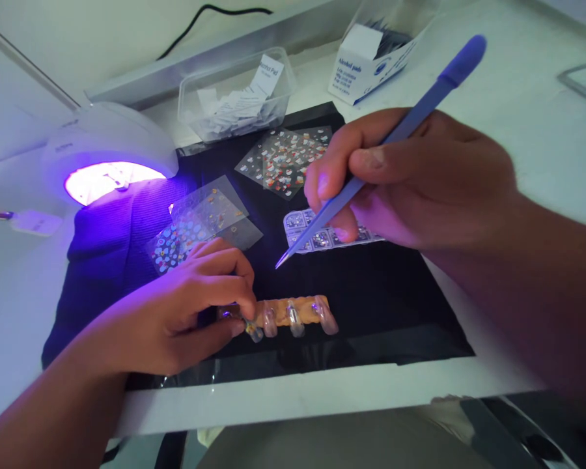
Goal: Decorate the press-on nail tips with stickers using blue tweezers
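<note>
Two bare hands work over a black cloth (395,312) on a white table (512,156). The right hand (415,179) grasps a slim blue tool (344,194) like a pen, its metallic point angled down above the cloth, apart from everything below. The left hand (200,299) bends its thumb and forefinger over the left part of an orange-brown strip (282,308), beside a decorated nail tip (254,331); I cannot tell whether they pinch the nail, the strip or both. The strip lies near the table's front edge, with three glossy nail tips (295,319) showing to the right of the fingers. Behind the left hand are patterned sticker sheets (176,241); under the right is a compartment box (317,241) of tiny sparkling pieces. At the back left, a white lamp (122,133) glows violet. As I judge it, an uneven press from the left fingers could tip the strip or smear the decoration, and a slip of the pointed tool could scratch a nail tip. A low right wrist might knock the box and scatter its pieces, while a careless left forearm could drag the sheets.
</note>
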### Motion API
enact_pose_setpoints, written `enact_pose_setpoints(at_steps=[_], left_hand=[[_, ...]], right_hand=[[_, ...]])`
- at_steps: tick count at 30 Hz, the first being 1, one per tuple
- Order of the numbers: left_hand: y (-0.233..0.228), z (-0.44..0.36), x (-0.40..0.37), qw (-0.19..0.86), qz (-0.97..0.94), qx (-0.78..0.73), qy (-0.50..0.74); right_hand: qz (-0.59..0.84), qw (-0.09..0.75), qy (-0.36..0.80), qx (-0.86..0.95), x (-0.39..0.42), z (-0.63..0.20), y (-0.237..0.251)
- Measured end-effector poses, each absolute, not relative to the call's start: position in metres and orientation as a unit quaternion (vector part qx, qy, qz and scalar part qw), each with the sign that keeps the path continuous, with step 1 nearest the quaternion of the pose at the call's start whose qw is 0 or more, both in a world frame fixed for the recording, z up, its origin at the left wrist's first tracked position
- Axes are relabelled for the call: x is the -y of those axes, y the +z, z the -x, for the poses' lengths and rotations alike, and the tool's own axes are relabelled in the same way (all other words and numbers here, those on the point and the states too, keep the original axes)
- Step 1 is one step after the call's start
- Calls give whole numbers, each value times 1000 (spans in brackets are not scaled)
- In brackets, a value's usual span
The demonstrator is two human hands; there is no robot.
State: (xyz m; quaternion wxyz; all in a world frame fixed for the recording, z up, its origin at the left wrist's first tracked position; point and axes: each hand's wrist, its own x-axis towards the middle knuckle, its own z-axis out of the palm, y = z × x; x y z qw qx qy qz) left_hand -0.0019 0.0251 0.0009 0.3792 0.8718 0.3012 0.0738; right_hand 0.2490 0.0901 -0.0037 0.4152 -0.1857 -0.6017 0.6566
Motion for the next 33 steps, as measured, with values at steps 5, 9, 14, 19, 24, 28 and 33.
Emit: enact_pose_setpoints(at_steps=[5, 9, 14, 19, 24, 28, 33], left_hand=[[1, 1, -25, 377, -874, -295, 85], [2, 2, -24, 366, -878, -294, 92], [2, 2, -24, 359, -881, -290, 102], [2, 0, -24, 357, -881, -291, 107], [1, 1, -24, 353, -883, -290, 108], [2, 1, -24, 357, -881, -290, 108], [1, 0, -24, 372, -874, -288, 118]], right_hand=[[190, 426, 654, 595, -89, -248, -2], [197, 429, 656, 589, -89, -248, -2], [201, 436, 651, 588, -89, -247, -2], [200, 425, 654, 593, -89, -246, -2], [204, 421, 655, 594, -89, -246, -1], [200, 416, 655, 598, -89, -247, -2], [177, 410, 655, 609, -90, -249, -3]])
